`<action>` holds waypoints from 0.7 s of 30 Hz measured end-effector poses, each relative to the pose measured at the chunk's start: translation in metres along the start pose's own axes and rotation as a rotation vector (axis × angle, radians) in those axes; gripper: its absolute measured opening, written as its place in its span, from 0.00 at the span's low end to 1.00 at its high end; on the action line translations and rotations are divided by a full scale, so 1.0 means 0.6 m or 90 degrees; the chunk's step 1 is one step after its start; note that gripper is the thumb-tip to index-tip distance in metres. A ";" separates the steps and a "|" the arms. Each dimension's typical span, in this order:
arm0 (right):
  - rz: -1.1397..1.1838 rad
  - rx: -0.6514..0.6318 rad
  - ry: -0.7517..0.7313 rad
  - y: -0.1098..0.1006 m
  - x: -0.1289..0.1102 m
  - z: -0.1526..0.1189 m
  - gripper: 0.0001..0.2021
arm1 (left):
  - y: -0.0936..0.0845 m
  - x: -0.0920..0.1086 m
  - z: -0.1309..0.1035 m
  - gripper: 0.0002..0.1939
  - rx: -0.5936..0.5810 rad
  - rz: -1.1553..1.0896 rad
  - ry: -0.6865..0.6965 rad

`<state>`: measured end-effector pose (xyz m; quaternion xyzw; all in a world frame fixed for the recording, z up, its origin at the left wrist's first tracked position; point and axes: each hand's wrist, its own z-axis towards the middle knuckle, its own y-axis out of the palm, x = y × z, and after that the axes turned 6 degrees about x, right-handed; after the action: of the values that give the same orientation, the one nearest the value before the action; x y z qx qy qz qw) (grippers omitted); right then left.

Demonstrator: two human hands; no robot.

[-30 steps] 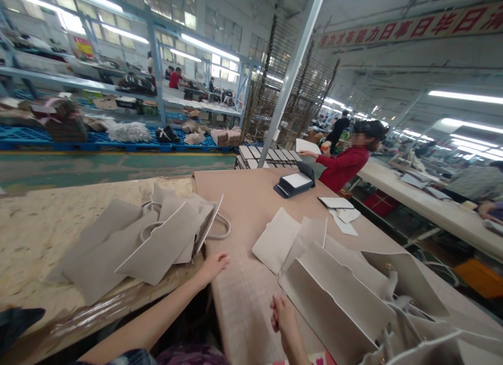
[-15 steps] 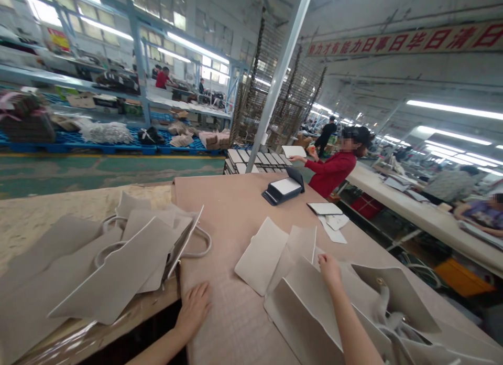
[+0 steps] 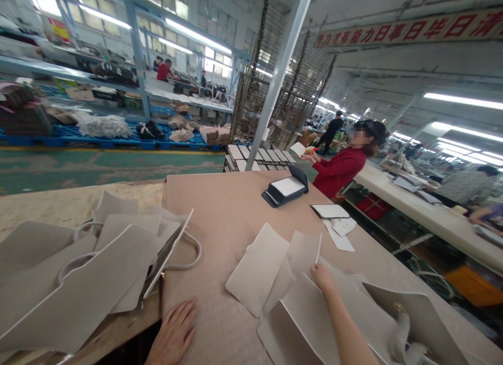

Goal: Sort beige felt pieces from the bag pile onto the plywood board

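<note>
My right hand (image 3: 323,277) is closed on the edge of a beige bag panel (image 3: 305,247), part of an unfolded bag body on the brown-covered table (image 3: 220,207). A flat flap (image 3: 259,268) of the same beige material spreads to its left. Right of my forearm lies another beige bag piece (image 3: 416,307) with a strap and metal ring. My left hand (image 3: 175,328) rests flat near the table's left edge, fingers stretched, holding nothing. Beyond it, several beige bag pieces (image 3: 106,270) with rounded handles (image 3: 196,249) lie piled on a wooden surface.
A dark blue case (image 3: 288,191) with a white top stands toward the table's far side, near white pieces (image 3: 332,212). A metal post (image 3: 275,87) rises behind the table. A co-worker in red (image 3: 340,168) stands beyond, holding a pale piece. A dark gap lies below my left hand.
My left hand has drawn back toward me along the table edge. My right hand has shifted slightly left and down, still at the beige panel. The view has turned slightly.
</note>
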<state>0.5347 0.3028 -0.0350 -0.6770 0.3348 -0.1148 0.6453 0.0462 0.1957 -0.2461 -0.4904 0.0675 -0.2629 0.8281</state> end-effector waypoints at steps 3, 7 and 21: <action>0.123 -0.049 0.071 -0.008 0.005 -0.006 0.15 | 0.010 -0.006 -0.001 0.22 -0.005 -0.010 0.007; 0.255 -0.041 0.153 -0.023 0.018 -0.014 0.19 | 0.017 -0.012 -0.001 0.23 -0.010 -0.016 0.003; 0.015 -0.025 0.033 0.013 -0.012 0.019 0.12 | 0.018 -0.019 0.004 0.23 0.048 -0.017 0.037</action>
<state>0.5335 0.3166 -0.0419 -0.6825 0.3617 -0.1177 0.6241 0.0412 0.2076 -0.2557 -0.4517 0.0747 -0.2900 0.8404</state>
